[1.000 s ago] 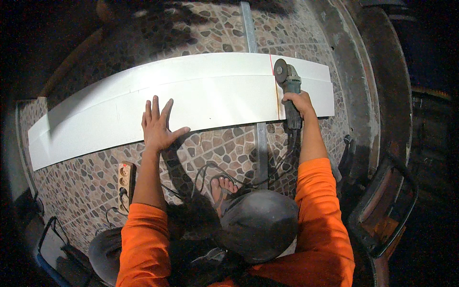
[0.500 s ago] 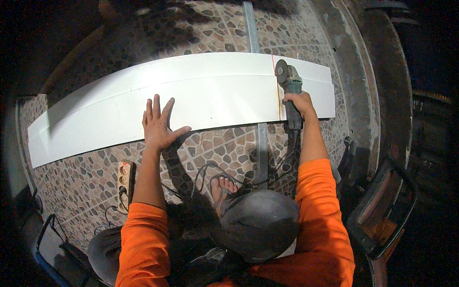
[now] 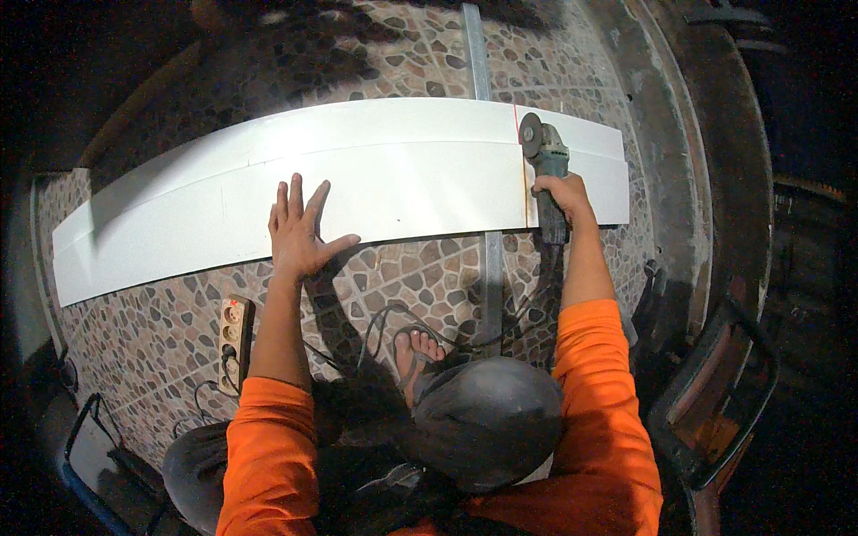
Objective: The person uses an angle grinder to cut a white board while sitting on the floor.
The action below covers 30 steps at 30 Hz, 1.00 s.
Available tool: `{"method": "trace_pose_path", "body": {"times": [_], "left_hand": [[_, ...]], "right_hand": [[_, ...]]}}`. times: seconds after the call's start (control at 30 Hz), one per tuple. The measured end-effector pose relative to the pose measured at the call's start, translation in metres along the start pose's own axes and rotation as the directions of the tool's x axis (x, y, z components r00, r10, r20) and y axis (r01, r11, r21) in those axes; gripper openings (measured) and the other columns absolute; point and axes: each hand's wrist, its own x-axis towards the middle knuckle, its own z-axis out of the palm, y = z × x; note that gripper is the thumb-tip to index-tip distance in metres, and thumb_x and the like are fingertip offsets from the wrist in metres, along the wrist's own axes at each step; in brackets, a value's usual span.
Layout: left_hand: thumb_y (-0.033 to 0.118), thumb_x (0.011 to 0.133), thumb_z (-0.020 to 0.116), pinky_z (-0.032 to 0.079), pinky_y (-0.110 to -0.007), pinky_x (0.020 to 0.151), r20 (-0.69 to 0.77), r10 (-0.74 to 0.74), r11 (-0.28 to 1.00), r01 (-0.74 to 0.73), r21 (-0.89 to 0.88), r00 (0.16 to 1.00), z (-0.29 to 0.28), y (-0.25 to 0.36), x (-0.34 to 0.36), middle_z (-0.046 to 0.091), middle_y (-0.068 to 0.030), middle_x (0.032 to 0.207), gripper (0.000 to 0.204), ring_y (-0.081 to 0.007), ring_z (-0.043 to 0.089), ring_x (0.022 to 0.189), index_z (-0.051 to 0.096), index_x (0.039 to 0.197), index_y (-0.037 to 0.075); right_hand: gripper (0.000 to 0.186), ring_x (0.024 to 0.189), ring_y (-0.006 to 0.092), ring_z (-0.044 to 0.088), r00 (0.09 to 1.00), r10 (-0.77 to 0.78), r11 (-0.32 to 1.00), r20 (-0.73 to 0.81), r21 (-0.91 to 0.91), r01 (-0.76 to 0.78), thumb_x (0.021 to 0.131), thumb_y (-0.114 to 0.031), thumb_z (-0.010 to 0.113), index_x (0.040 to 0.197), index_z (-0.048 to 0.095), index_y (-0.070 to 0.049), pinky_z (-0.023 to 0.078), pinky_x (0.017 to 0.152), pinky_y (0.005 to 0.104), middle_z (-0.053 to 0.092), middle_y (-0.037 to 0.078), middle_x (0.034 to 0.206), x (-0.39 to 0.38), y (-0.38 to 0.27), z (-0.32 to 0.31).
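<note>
A long white board [image 3: 402,183] lies across the floor in front of me, with a lengthwise step along its face. My left hand [image 3: 299,237] rests on its near edge, fingers spread and holding nothing. Toward the board's right end, my right hand [image 3: 565,195] grips an angle grinder [image 3: 552,161] by its dark body. The grinder's round disc [image 3: 531,134] is at the far end of the tool, beside a red line [image 3: 517,121] across the board. Nearer me that line continues as a brown, scorched-looking cut [image 3: 525,192].
A metal bar [image 3: 492,277] runs under the board. The grinder's black cord [image 3: 465,344] curls past my sandalled foot [image 3: 417,348]. A power strip [image 3: 234,335] with a plug in it lies left of my left forearm. A dark-framed chair [image 3: 715,393] stands at right.
The view has shifted very slightly. Both hands, the grinder and the board keep nearly the same places relative to one another.
</note>
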Motion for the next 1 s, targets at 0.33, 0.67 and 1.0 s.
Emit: {"method": "trace_pose_path", "body": {"times": [0.33, 0.67, 1.0], "left_hand": [[0.091, 0.069, 0.076, 0.012, -0.06, 0.134, 0.017, -0.033, 0.999, 0.033, 0.037, 0.999, 0.001, 0.001, 0.0, 0.01, -0.0146, 0.185, 0.122, -0.0388, 0.004, 0.17, 0.037, 0.171, 0.037], [0.093, 0.068, 0.075, 0.012, -0.059, 0.134, 0.03, -0.045, 0.997, 0.043, 0.06, 0.999, -0.002, 0.0, 0.001, 0.01, -0.0146, 0.185, 0.123, -0.038, 0.005, 0.17, 0.037, 0.171, 0.038], [0.091, 0.068, 0.076, 0.013, -0.06, 0.134, 0.02, -0.042, 0.998, 0.041, 0.047, 0.999, 0.001, 0.001, 0.001, 0.01, -0.0134, 0.185, 0.121, -0.038, 0.005, 0.17, 0.037, 0.171, 0.039]], "right_hand": [[0.048, 0.077, 0.0278, 0.073, 1.0, 0.022, 0.999, 0.009, -0.029, -0.022, 0.058, -0.027, 0.088, 0.091, 0.079, 0.007, 0.057, 0.07, 0.0405, 0.078, 0.016, 0.09, 0.002, -0.004, -0.004], [0.05, 0.076, 0.0296, 0.074, 0.999, 0.038, 0.999, 0.022, -0.016, -0.038, 0.057, -0.026, 0.088, 0.089, 0.077, 0.01, 0.058, 0.069, 0.0421, 0.077, 0.019, 0.091, 0.002, -0.011, -0.002], [0.055, 0.078, 0.03, 0.075, 1.0, 0.03, 0.995, 0.007, -0.094, -0.029, 0.055, -0.028, 0.088, 0.091, 0.077, 0.013, 0.058, 0.069, 0.0425, 0.078, 0.02, 0.093, 0.017, -0.008, -0.004]]}}
